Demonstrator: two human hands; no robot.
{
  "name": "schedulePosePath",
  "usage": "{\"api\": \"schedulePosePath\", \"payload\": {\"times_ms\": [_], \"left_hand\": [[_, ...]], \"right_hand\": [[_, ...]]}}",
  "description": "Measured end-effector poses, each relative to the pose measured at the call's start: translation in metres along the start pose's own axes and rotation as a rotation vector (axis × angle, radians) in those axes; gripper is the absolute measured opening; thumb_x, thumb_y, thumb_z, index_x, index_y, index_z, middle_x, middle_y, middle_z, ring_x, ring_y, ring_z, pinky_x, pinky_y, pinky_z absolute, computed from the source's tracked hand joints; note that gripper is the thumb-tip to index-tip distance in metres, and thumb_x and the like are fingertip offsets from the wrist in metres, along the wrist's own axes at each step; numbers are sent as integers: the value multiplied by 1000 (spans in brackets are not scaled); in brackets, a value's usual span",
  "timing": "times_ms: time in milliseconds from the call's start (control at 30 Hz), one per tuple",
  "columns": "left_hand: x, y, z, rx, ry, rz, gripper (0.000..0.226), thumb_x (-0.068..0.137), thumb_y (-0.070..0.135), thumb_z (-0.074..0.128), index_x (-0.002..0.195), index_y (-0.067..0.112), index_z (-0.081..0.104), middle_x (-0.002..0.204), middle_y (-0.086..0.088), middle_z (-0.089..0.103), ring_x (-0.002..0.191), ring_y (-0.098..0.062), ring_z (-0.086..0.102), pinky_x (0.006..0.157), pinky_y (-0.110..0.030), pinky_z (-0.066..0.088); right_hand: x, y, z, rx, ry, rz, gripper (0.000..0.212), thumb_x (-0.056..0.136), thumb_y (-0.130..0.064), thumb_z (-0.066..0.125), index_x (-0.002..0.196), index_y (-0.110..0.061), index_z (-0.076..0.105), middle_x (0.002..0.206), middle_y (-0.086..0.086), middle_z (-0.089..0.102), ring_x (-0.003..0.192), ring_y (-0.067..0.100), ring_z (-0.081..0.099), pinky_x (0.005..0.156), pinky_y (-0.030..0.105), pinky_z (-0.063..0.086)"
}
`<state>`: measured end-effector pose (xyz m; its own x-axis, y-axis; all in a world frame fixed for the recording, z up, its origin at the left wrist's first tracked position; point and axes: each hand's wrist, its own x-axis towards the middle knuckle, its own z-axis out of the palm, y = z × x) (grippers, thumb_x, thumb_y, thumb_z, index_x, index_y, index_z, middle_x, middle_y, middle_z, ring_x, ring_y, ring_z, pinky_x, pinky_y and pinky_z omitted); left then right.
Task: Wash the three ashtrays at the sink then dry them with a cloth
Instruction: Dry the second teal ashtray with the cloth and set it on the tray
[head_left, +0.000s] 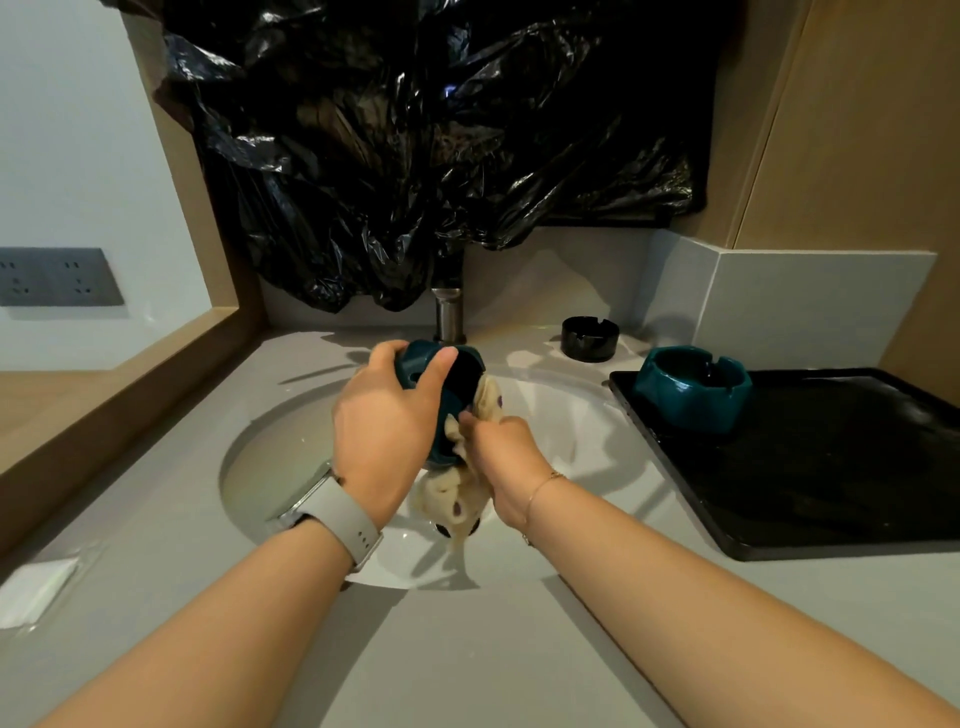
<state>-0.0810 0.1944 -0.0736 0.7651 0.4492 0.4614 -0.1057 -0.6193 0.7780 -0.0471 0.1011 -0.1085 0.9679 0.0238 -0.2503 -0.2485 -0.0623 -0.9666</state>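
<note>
Your left hand (387, 415) grips a glazed teal ceramic ashtray (451, 387), round and thick-walled, tipped on its side over the white oval sink basin (571, 415); the thumb lies across the rim notch, the fingers curl round the far wall. A pale grey silicone watch strap (340, 512) wraps that wrist.

Your right hand (498, 452) pinches a cream fleecy cloth with small purple spots (457, 499), fingers bunched, pressing it against the ashtray's dark hollow. The cloth sits between hand and ashtray, its loose end hanging below both hands into the basin. A thin gold chain bracelet (543, 486) circles that wrist.

Second teal ceramic ashtray (693, 387), same form, stands upright on the back left corner of a flat black rectangular tray (831, 467), well apart from your hands, to the right of the sink. Third item: a glossy black round ashtray (589, 338) with rim notches, upright on the matte grey bench (467, 649), just behind the tray.

A brushed-metal tap column (449, 319) rises behind the held ashtray. Crinkled glossy black plastic sheeting (415, 130) covers the wall above. A dark grey socket plate (54, 276) sits on the left wall.
</note>
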Motion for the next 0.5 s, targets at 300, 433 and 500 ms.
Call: {"api": "schedulePosePath", "payload": {"times_ms": [300,433,500], "left_hand": [[-8,-2,12,-78,-80,-48,45,96,56,47,120,20,57,84,14,58,84,-14,58,78,-33,51],[-4,-1,9,-56,-31,-111,50,96,57,46,127,17,53,93,5,58,89,-18,55,80,-32,47],[-3,-2,6,-28,-15,-104,52,96,56,47,129,17,52,95,4,57,92,-20,55,79,-29,43]], "right_hand": [[5,-20,-30,-426,212,-309,19,93,-19,48,86,-12,63,90,11,67,86,31,63,76,35,53],[4,-3,-13,-116,74,-72,21,94,-22,52,108,-8,60,104,14,67,96,33,64,84,39,55],[3,5,1,131,-94,168,32,92,-17,56,122,-6,56,111,20,66,99,37,65,78,40,57]]}}
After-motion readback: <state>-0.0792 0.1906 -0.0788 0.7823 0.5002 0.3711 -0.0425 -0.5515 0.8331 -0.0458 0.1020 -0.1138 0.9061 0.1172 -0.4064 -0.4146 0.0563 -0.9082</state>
